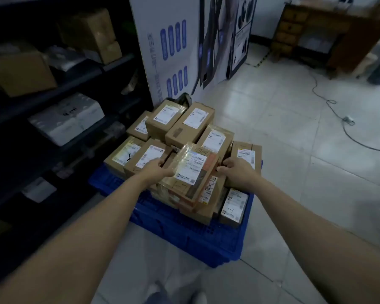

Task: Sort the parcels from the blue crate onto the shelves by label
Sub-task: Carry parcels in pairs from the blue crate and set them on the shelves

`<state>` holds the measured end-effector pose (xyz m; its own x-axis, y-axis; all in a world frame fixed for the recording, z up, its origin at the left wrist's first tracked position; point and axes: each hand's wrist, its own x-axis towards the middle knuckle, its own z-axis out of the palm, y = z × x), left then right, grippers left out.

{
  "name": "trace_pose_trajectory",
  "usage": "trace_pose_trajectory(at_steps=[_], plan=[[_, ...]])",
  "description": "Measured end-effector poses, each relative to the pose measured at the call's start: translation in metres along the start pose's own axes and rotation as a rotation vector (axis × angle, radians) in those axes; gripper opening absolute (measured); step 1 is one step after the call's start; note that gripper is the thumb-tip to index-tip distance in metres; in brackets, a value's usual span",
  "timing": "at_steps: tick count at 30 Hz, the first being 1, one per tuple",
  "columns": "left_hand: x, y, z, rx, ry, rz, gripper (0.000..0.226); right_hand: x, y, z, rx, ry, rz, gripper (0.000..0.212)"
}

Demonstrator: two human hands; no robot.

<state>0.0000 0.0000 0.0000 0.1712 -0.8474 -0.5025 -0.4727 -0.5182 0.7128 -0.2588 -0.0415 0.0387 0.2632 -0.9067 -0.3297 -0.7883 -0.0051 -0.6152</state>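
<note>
Shelves stand left of one blue crate heaped with at least ten labelled brown parcels. Left hand and right hand grip the topmost taped parcel by its sides. One near-right parcel reads "1-7".

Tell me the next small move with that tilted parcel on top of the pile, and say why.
Probably lift the tilted parcel straight up, clear of the pile, and read its label. The left hand and right hand grip its opposite edges, it sits tipped on the other boxes in the blue crate, and its label faces up. The shelves stand to the left.
</note>
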Motion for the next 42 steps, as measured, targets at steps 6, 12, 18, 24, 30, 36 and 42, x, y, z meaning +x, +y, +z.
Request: trace_pose_trajectory(at_steps=[6, 12, 18, 24, 30, 36, 42], plan=[[0.046, -0.017, 0.001, 0.007, -0.139, -0.118, 0.085, 0.036, 0.017, 0.022, 0.121, -0.123, 0.228, 0.042], [0.082, -0.026, 0.002, -0.076, -0.271, -0.189, 0.081, 0.057, 0.018, 0.053, 0.371, -0.211, 0.351, 0.05], [0.091, -0.028, 0.005, -0.217, -0.355, -0.245, 0.062, 0.063, 0.013, 0.063, 0.538, -0.161, 0.485, 0.037], [0.078, -0.015, 0.006, -0.38, -0.283, -0.174, 0.04, 0.055, 0.007, 0.051, 0.671, -0.119, 0.514, 0.029], [0.066, 0.008, 0.022, -0.527, -0.275, -0.099, 0.025, 0.045, 0.011, 0.026, 0.707, -0.086, 0.462, 0.031], [0.062, 0.05, 0.035, -0.642, -0.313, 0.005, 0.065, 0.05, 0.02, -0.01, 0.725, 0.02, 0.398, 0.032], [0.083, 0.082, 0.049, -0.683, -0.361, 0.08, 0.076, 0.074, 0.039, -0.039, 0.754, 0.118, 0.337, 0.039]])
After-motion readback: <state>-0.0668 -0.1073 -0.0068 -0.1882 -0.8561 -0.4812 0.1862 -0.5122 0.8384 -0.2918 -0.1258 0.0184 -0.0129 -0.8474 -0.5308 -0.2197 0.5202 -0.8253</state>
